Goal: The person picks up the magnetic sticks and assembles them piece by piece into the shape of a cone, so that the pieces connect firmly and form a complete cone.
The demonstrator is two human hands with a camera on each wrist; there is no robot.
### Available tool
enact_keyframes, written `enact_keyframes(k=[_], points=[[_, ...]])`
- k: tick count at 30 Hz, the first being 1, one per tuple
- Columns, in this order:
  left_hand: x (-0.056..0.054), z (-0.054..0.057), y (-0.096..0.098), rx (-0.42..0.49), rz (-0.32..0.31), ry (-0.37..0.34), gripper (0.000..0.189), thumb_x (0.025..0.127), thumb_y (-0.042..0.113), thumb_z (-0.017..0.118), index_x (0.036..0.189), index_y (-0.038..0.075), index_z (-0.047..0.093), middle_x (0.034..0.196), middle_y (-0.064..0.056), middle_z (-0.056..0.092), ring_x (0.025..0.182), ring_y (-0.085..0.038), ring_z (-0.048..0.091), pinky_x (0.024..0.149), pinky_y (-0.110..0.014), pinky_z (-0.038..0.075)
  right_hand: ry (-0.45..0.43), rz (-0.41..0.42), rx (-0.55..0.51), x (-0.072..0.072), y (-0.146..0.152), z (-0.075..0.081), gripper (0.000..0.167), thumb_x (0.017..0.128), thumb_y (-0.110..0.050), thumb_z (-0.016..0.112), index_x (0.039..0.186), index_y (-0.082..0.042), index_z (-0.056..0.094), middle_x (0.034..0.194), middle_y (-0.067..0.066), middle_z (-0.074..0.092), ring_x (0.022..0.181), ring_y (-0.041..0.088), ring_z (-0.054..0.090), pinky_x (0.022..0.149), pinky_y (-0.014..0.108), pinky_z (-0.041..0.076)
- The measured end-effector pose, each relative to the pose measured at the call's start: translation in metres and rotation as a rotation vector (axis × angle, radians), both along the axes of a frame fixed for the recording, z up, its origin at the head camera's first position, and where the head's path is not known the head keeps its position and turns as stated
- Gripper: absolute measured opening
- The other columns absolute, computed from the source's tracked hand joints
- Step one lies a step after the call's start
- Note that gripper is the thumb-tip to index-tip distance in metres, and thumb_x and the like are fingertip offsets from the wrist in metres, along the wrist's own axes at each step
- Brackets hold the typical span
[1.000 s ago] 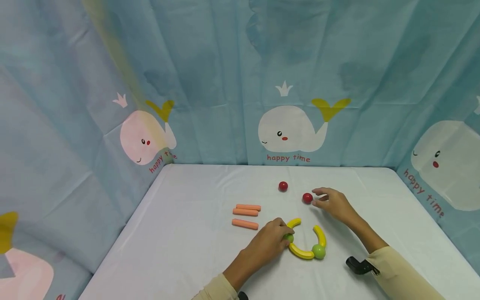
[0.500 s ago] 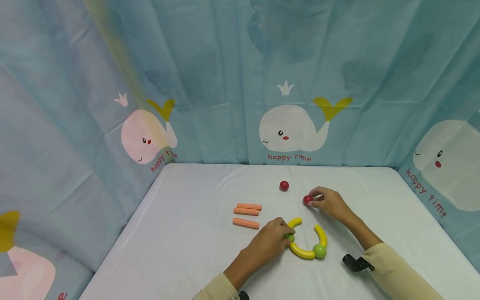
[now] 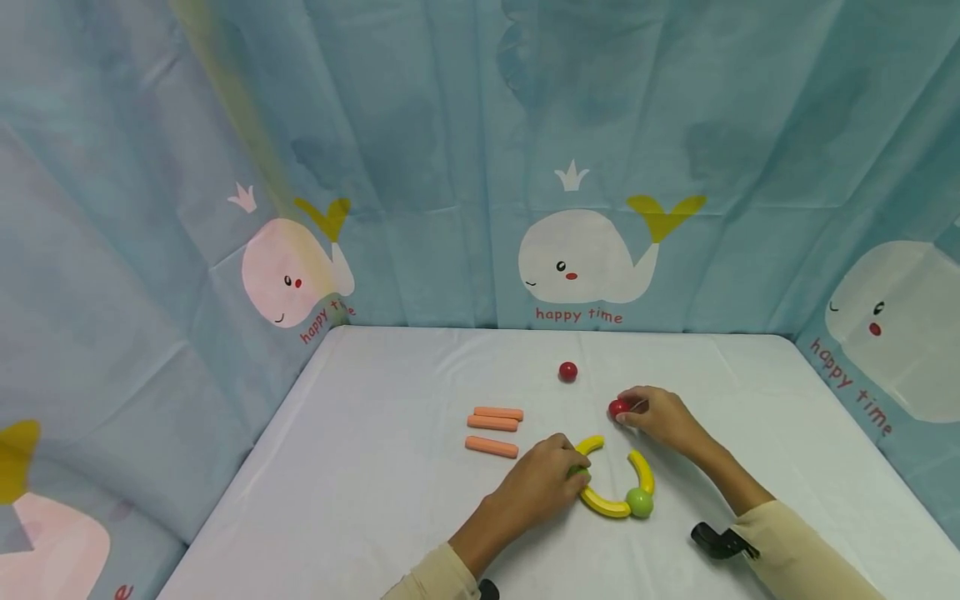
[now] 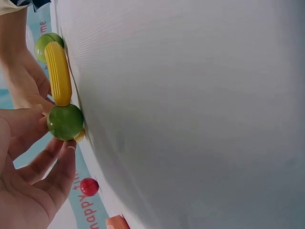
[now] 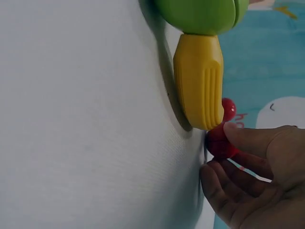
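In the head view my left hand is at the left side of an arc of yellow curved pieces joined by green balls. Thumb and fingers grip a green ball, mostly covered from above but plain in the left wrist view. The second green ball sits at the arc's near right, with another yellow curved piece rising from it. Beyond the arc's open end, my right hand pinches a red ball between thumb and fingers. That ball is low at the tabletop; whether it touches is unclear.
A second red ball lies farther back on the white tabletop. Left of the arc are three orange sticks, two of them side by side. A blue whale-print curtain stands along the table's back and sides.
My right hand has closed its fingers on the nearer red ball and drawn it slightly toward me, closer to the arc. The left hand has stayed at the green ball.
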State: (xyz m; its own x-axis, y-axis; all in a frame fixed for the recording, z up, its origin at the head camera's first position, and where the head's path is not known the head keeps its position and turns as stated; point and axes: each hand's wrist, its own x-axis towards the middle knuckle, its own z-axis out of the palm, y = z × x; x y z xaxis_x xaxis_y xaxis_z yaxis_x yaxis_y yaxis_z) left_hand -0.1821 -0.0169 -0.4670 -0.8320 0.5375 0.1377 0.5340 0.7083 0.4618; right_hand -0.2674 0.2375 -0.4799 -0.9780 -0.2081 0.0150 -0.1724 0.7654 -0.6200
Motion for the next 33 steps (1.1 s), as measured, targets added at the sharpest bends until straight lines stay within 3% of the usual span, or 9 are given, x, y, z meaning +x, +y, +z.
enact_keyframes(k=[4,10,17,22,28,33], points=[[-0.003,0.000,0.003,-0.008,0.030,0.008,0.017,0.100,0.024,0.076,0.114,0.016,0.083,0.102,0.006,0.069,0.088,0.000,0.061,0.078,-0.016,0.052,0.000,0.009,-0.010,0.007,-0.001,-0.001,0.038,0.093,-0.014,0.082,0.125,0.003,0.071,0.111,0.014,0.075,0.099,0.025,0.069,0.089,0.047,0.062],[-0.008,-0.001,0.010,-0.002,0.126,-0.002,0.018,0.100,0.028,0.076,0.113,0.016,0.082,0.100,0.004,0.068,0.082,-0.001,0.060,0.071,-0.017,0.051,-0.013,0.023,-0.026,0.016,-0.002,0.000,0.037,0.091,-0.014,0.084,0.122,0.003,0.072,0.108,0.010,0.076,0.098,0.024,0.069,0.089,0.045,0.062],[-0.014,-0.001,0.021,0.000,0.260,-0.063,0.031,0.097,0.036,0.080,0.112,0.009,0.080,0.098,0.000,0.072,0.078,-0.007,0.059,0.069,-0.023,0.053,-0.041,0.041,-0.064,0.026,-0.006,0.000,0.036,0.092,-0.017,0.084,0.121,0.000,0.073,0.106,0.006,0.075,0.096,0.021,0.068,0.083,0.036,0.063],[-0.018,-0.002,0.024,0.015,0.331,-0.136,0.035,0.093,0.035,0.083,0.112,0.006,0.080,0.101,-0.002,0.076,0.078,-0.010,0.061,0.069,-0.023,0.055,-0.030,0.076,-0.064,0.029,-0.009,0.000,0.035,0.092,-0.018,0.084,0.121,-0.003,0.074,0.107,0.004,0.075,0.098,0.020,0.068,0.088,0.040,0.061],[-0.023,-0.002,0.025,0.061,0.358,-0.222,0.025,0.095,0.022,0.081,0.108,0.001,0.080,0.092,-0.004,0.075,0.068,-0.009,0.058,0.058,-0.020,0.051,-0.037,0.105,-0.074,0.033,-0.011,0.001,0.034,0.092,-0.019,0.084,0.121,-0.005,0.074,0.107,0.002,0.074,0.099,0.019,0.067,0.091,0.044,0.060],[-0.025,-0.003,0.026,0.052,0.336,-0.226,0.021,0.096,0.019,0.079,0.104,-0.001,0.080,0.085,-0.002,0.071,0.066,-0.009,0.057,0.057,-0.020,0.050,-0.034,0.109,-0.064,0.035,-0.012,0.001,0.033,0.092,-0.018,0.084,0.121,-0.005,0.074,0.108,0.002,0.075,0.099,0.019,0.068,0.089,0.042,0.060]])
